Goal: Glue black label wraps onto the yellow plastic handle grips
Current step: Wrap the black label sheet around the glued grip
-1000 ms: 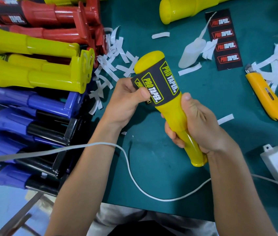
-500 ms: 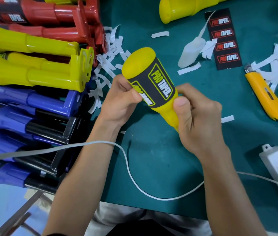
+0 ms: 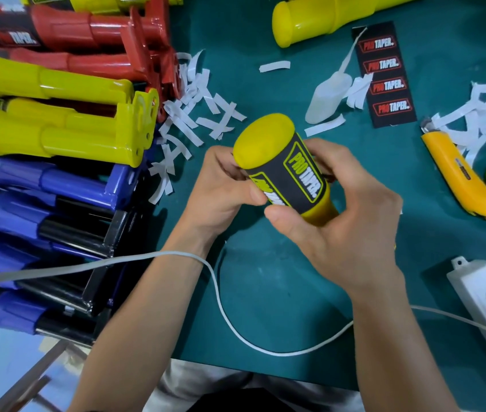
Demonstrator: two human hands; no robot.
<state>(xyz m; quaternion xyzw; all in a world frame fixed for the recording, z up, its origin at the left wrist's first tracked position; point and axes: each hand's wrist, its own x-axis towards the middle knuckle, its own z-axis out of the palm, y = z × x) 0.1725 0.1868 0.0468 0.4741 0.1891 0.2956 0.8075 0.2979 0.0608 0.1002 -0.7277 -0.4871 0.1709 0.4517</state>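
the left hand (image 3: 230,188) pinches the black label wrap (image 3: 293,176) with its thumb; the right hand (image 3: 349,224) clasps the yellow handle grip (image 3: 262,141) lower down. the grip is held tilted over the green tabletop (image 3: 268,295), between white paper strips (image 3: 194,114) and a yellow utility knife (image 3: 462,179).

Glossy yellow plastic grip (image 3: 262,138) — matt black label wrap (image 3: 292,185) (printed), white paper strips (image 3: 200,114), matt green tabletop (image 3: 280,278)

Left hand (image 3: 224,188), right hand (image 3: 349,230): both bare, thumbnails short. Left forearm (image 3: 134,322), right forearm (image 3: 399,337): bare down to frame edge. Light grey cloth (image 3: 206,382) over lap at bottom edge; black cloth (image 3: 236,402) just below it, centre.
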